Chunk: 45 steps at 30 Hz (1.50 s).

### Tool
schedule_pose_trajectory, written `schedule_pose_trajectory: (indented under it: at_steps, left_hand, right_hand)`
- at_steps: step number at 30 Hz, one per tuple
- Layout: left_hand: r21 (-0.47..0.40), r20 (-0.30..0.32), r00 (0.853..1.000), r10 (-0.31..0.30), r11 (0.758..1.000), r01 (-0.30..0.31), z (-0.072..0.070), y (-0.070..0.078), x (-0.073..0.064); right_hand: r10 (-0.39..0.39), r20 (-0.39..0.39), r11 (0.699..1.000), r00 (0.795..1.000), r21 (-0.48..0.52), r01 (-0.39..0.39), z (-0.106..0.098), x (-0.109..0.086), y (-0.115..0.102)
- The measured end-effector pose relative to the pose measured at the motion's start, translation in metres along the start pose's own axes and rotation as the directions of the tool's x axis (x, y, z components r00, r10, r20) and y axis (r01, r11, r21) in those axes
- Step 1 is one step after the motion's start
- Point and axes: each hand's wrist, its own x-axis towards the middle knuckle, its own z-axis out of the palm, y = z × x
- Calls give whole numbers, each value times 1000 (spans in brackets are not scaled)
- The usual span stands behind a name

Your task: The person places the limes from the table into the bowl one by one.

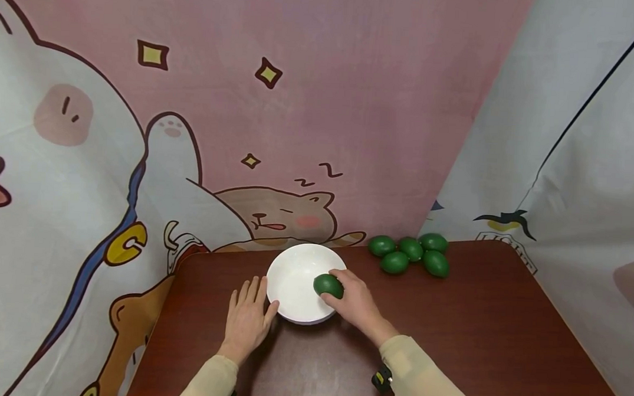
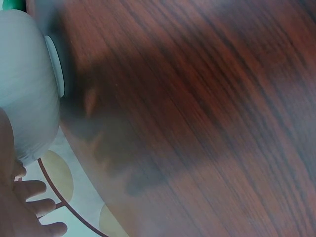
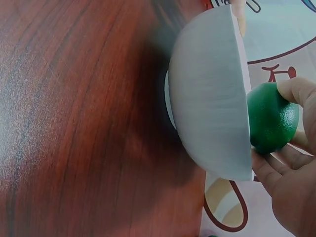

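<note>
A white bowl (image 1: 294, 280) stands upright on the dark wooden table, its inside bare where it shows. My right hand (image 1: 359, 303) holds a smooth green lime (image 1: 328, 286) over the right part of the bowl's opening. In the right wrist view the thumb and fingers pinch the lime (image 3: 272, 118) just at the rim of the bowl (image 3: 212, 98). My left hand (image 1: 247, 320) is at the bowl's left side, fingers straight, thumb near or touching the wall. The left wrist view shows that hand (image 2: 22, 205) beside the bowl's outer wall (image 2: 27, 74).
Several more green limes (image 1: 410, 249) lie in a group at the back right of the table (image 1: 481, 335). A cloth with cartoon animals (image 1: 385, 106) hangs directly behind the table's back edge and down both sides.
</note>
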Motion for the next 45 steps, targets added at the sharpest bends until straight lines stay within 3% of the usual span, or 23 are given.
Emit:
schedule_pose_trajectory:
  at_steps: [18, 32, 45]
  left_hand:
    - [22, -20, 1000, 6, 1000, -5, 1, -1, 1]
    - [10, -21, 1000, 6, 1000, -6, 0, -1, 1]
    - [5, 24, 1000, -17, 1000, 17, 1, -1, 1]
  right_hand:
    - [-89, 54, 994, 995, -60, 92, 13, 2, -6]
    - [-80, 164, 988, 983, -121, 101, 21, 5, -9]
    - [-83, 247, 972, 965, -194, 133, 26, 9, -10]
